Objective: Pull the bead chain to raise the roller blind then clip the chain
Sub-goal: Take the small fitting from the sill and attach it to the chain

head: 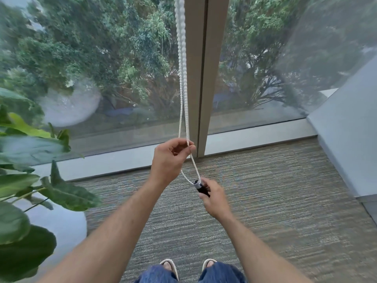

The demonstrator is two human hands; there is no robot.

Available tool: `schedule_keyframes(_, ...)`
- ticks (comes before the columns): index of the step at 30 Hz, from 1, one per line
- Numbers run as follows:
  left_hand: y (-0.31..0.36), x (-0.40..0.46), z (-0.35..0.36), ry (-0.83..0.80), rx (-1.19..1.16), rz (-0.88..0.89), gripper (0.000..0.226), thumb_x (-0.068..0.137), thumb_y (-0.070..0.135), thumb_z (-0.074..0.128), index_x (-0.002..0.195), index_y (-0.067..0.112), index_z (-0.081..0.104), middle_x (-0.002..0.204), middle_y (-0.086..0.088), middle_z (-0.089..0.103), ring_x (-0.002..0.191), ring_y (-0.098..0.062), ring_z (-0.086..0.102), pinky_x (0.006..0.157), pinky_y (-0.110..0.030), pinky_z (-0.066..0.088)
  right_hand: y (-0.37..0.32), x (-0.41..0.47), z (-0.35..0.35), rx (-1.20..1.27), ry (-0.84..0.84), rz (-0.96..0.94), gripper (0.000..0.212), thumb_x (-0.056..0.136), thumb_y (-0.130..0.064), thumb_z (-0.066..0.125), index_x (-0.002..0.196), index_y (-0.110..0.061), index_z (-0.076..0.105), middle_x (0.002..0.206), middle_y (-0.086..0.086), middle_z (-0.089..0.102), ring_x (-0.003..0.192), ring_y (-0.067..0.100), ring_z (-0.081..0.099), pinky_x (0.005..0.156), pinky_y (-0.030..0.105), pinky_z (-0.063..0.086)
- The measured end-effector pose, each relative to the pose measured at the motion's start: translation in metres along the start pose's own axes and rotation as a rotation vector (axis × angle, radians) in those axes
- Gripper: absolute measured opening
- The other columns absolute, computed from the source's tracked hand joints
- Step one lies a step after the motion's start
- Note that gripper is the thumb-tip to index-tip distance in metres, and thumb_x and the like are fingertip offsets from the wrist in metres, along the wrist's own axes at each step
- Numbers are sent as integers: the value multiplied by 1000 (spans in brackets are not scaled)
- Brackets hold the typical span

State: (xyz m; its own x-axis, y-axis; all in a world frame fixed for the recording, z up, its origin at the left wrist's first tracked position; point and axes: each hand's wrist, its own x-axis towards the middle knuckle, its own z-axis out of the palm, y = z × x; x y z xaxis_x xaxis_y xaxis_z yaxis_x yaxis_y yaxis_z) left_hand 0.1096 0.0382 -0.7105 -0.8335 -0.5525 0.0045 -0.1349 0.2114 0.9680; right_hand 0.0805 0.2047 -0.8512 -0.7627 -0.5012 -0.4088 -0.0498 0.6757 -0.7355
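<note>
Bead chain (183, 82) hangs above my left hand (170, 158), which pinches one strand — light, limp, slippery-beaded. Below, my right hand (214, 198) grips the dark clip (201, 187) at the loop's bottom.

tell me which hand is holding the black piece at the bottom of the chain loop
The right hand. It grips the black piece where the bead chain loops round, low above the carpet. The left hand is higher, pinching one chain strand only.
</note>
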Motion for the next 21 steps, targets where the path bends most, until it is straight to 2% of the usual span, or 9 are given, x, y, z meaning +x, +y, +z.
schedule_keyframes(3, -21, -2, 3, -13, -15, 0, 10, 85, 14, 76, 88, 24, 74, 80, -7, 75, 80, -35, 69, 78, -55, 57, 15, 10, 18, 13, 0, 39, 40, 88, -11, 71, 125, -22, 63, 117, -7, 58, 111, 12, 53, 107, 38, 44)
schedule_keyframes(6, -42, -3, 5, -32, -52, 5, 12, 83, 16, 77, 87, 28, 76, 82, -14, 75, 82, -44, 68, 77, -61, 56, 26, 20, 35, 80, 23, 95, 34, 86, -14, 74, 116, -24, 62, 115, -7, 58, 111, 15, 56, 105, 38, 47)
schedule_keyframes(8, -51, -4, 7, -50, -79, 23, 14, 81, 19, 78, 85, 32, 77, 82, -10, 76, 83, -46, 67, 78, -63, 55, 31, 27, 43, 106, 55, 95, 29, 85, -16, 75, 108, -26, 60, 111, -8, 58, 108, 15, 57, 100, 36, 49)
schedule_keyframes(11, -62, -3, 10, -87, -104, 30, 12, 78, 23, 78, 85, 33, 77, 82, 1, 77, 83, -35, 71, 83, -56, 58, 34, 38, 52, 143, 61, 85, 26, 85, -17, 76, 100, -29, 58, 104, -9, 61, 97, 9, 60, 84, 23, 50)
schedule_keyframes(13, -67, -1, 10, -112, -99, 38, 12, 80, 17, 78, 88, 26, 77, 83, 2, 77, 82, -24, 73, 84, -50, 59, 33, 44, 56, 176, 66, 86, 27, 85, -18, 77, 94, -33, 56, 97, -14, 63, 90, -2, 59, 71, 12, 43)
schedule_keyframes(14, -70, 0, 10, -119, -93, 44, 12, 81, 13, 78, 90, 21, 76, 83, 2, 77, 82, -20, 73, 84, -47, 60, 33, 47, 57, 188, 70, 87, 27, 85, -19, 77, 93, -34, 56, 94, -15, 63, 89, -5, 59, 68, 11, 40)
schedule_keyframes(16, -69, 2, 8, -128, -73, 47, 12, 81, 10, 77, 90, 19, 76, 83, 2, 77, 81, -19, 73, 84, -44, 60, 30, 50, 59, 193, 77, 97, 26, 85, -20, 77, 96, -32, 57, 94, -15, 66, 89, -2, 61, 69, 13, 42)
schedule_keyframes(19, -62, 4, 3, -132, -26, 50, 17, 81, 10, 78, 85, 26, 75, 81, 5, 77, 79, -21, 73, 79, -38, 61, 26, 52, 55, 206, 55, 112, 26, 84, -18, 78, 100, -28, 61, 97, -13, 69, 93, 4, 65, 80, 21, 49)
schedule_keyframes(21, -53, 4, -1, -163, 39, 57, 17, 81, 11, 78, 84, 27, 75, 81, 8, 77, 77, -14, 72, 76, -29, 60, 18, 51, 49, 215, 22, 103, 30, 83, -15, 78, 105, -27, 63, 100, -15, 68, 97, 5, 64, 81, 16, 46)
